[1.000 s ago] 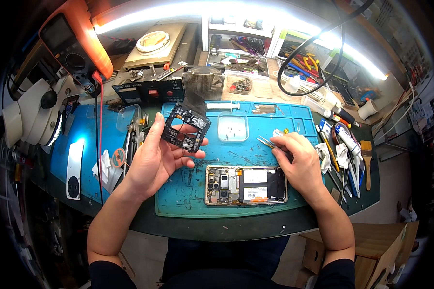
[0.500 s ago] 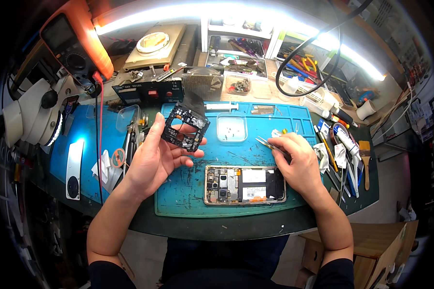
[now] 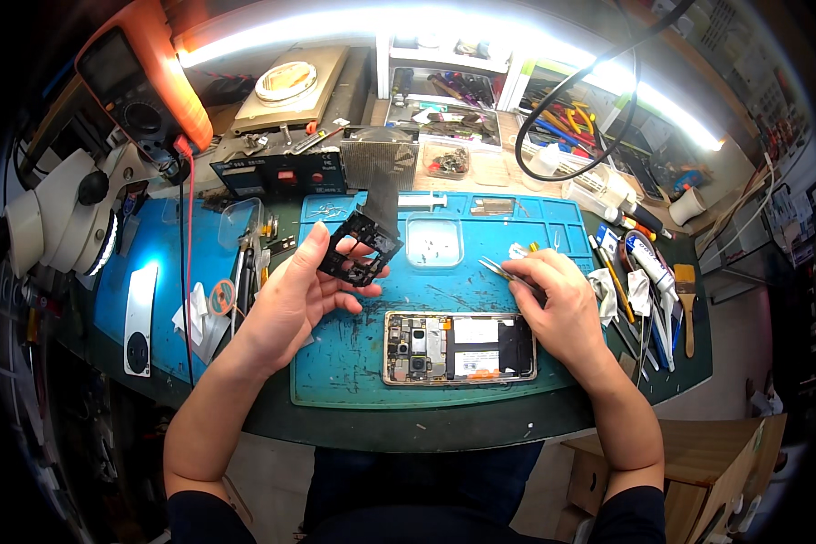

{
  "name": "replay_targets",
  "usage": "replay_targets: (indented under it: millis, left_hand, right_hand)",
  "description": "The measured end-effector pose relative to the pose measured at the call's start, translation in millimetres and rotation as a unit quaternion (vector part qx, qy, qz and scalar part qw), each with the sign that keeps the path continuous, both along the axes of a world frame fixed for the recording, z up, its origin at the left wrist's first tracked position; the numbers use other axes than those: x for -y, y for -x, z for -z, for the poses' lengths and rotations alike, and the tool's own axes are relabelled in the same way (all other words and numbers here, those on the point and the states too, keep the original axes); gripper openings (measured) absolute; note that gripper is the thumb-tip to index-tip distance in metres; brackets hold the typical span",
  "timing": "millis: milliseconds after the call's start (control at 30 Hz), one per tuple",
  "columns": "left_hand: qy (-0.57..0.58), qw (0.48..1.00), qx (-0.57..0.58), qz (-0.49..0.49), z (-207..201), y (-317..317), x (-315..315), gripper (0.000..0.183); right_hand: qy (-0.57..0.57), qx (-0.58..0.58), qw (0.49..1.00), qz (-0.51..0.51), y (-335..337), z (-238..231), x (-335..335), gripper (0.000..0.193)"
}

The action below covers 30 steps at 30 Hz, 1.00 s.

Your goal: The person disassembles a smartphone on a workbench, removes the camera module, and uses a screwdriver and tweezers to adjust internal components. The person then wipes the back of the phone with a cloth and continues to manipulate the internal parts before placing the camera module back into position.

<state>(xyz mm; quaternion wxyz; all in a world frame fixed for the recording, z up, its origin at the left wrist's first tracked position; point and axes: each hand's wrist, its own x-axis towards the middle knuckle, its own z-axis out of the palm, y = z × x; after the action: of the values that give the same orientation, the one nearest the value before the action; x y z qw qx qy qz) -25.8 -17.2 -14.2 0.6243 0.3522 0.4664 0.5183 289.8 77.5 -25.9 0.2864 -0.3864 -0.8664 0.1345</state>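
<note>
We find the left hand gripping a black bracket by its edge, thumb on the near side and fingers partly behind, raised above the blue mat. The bracket is tilted, with a dark sheet extending from its far end; we judge that the edge grip leaves most of its face visible.

We note the right hand closed around tweezers, which point leftward; whether that hand touches the phone, we cannot tell.

The opened phone lies flat on the mat near the person, inner parts uppermost, presumably for access. Beyond it sits a clear dish with small dark bits; its walls, we judge, keep loose pieces together.
</note>
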Motion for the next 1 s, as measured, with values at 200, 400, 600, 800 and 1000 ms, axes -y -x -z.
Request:
replay_targets:
  millis: [200, 400, 600, 800, 1000]
  left_hand:
    - [0.000, 1.000, -0.017, 0.009, 3.2, 1.4, -0.2, 0.067]
    - [-0.021, 0.999, -0.032, 0.021, -4.0, -3.2, 0.8, 0.069]
    - [-0.010, 0.999, -0.043, 0.016, -4.7, -4.0, 2.1, 0.077]
    - [0.007, 1.000, 0.006, 0.008, -2.3, -2.1, 0.9, 0.081]
    - [-0.017, 1.000, 0.015, 0.019, -2.9, -2.1, 0.2, 0.080]
  right_hand:
    - [0.004, -0.002, 1.000, 0.001, 0.5, 0.3, -0.3, 0.018]
    - [0.006, -0.004, 1.000, 0.001, -0.5, 1.6, -0.8, 0.019]
    - [0.038, -0.012, 0.999, 0.014, 1.4, 0.6, 0.9, 0.019]
    - [0.013, -0.001, 1.000, 0.004, 0.0, 0.2, -0.4, 0.020]
    - [0.022, -0.004, 1.000, 0.005, 0.2, -0.5, -0.6, 0.020]
